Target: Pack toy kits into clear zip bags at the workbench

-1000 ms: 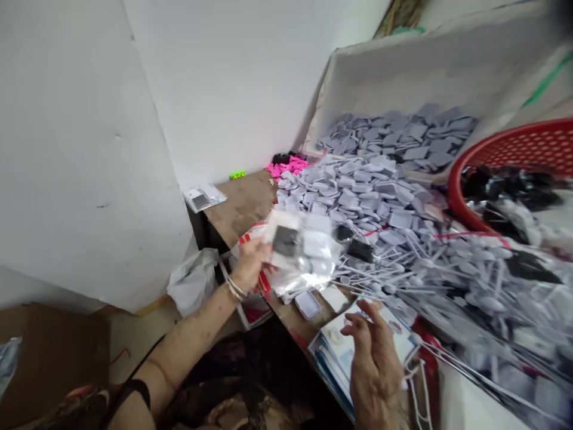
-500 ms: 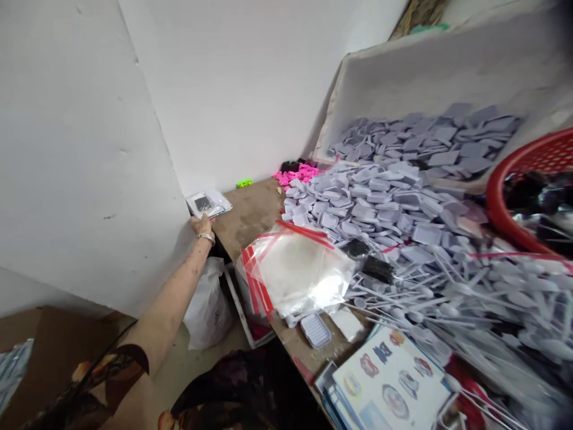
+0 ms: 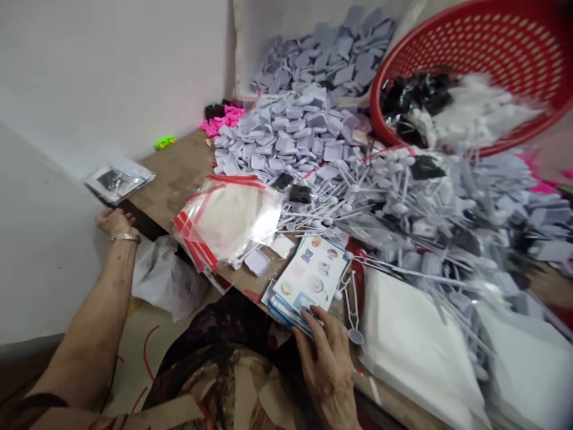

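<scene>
My left hand (image 3: 116,222) is at the table's left edge, just below a clear packet (image 3: 117,180) with a dark piece inside. Its fingers are loosely bent and partly apart, with nothing visible in them. My right hand (image 3: 329,364) reaches to the near edge of a stack of sticker sheets (image 3: 308,272) printed with small coloured pictures. Its fingers are stretched and apart, their tips touching the stack. Beside the stack lie a small pale tray (image 3: 257,262) and a white card (image 3: 282,245). Clear bags with red edges (image 3: 228,218) lie between my hands.
A heap of pale plastic trays (image 3: 290,134) spreads in front of a white bin (image 3: 248,71). Thin white spoons (image 3: 353,209) lie tangled nearby. A red basket (image 3: 380,113) stands at the right. White plastic bags (image 3: 416,340) lie at the near right; pink pieces (image 3: 222,121) sit by the wall.
The view has swung right and down. My left hand has come off the packet, which now lies on the table corner. My right hand has come into view at the sticker sheets.
</scene>
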`<state>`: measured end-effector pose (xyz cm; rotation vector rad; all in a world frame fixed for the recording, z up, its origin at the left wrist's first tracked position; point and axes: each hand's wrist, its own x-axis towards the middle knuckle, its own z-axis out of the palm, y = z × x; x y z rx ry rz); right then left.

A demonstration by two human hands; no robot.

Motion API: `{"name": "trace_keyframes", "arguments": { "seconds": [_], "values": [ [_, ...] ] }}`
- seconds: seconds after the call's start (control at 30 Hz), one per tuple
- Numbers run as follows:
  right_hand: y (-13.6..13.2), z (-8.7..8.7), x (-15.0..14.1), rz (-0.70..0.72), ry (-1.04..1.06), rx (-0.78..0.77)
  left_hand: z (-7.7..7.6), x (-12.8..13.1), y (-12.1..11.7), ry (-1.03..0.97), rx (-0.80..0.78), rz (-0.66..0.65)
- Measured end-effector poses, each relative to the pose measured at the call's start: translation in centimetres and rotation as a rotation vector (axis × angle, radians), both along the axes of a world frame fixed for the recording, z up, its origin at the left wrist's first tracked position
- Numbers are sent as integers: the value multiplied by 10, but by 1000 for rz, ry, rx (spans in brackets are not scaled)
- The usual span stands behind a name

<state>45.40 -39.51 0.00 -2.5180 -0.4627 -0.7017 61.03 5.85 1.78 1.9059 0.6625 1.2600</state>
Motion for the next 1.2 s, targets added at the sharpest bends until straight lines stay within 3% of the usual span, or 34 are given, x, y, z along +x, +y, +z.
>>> {"name": "trace_keyframes", "arguments": {
  "seconds": [0.07,0.13,0.17,0.23,0.27,0.33,0.4,0.5,0.83,1.0,1.2],
  "values": [
    [-2,0,1,-18,33,-41,4,-10,-31,-16,-29,-13],
    [-2,1,0,-36,107,-44,9,-26,-78,-21,18,-106],
    [-3,2,-1,-45,149,-31,12,-35,-105,30,140,-306],
    [-3,4,-2,-74,211,5,18,-53,-161,186,483,-934],
    [-3,5,-2,-103,225,18,21,-60,-186,207,631,-1158],
    [-3,5,-4,-167,239,42,24,-67,-224,322,835,-1299],
    [-4,3,-7,-211,257,81,23,-66,-246,464,968,-1297],
    [-5,0,-12,-231,274,157,18,-60,-258,598,1054,-1329],
    [-4,6,-11,-273,246,225,14,-57,-259,562,1094,-1400],
    [-3,10,-7,-291,245,255,20,-57,-261,575,1137,-1361],
    [-9,5,-5,-275,356,425,22,-62,-266,591,1200,-1296]
  ]
}}
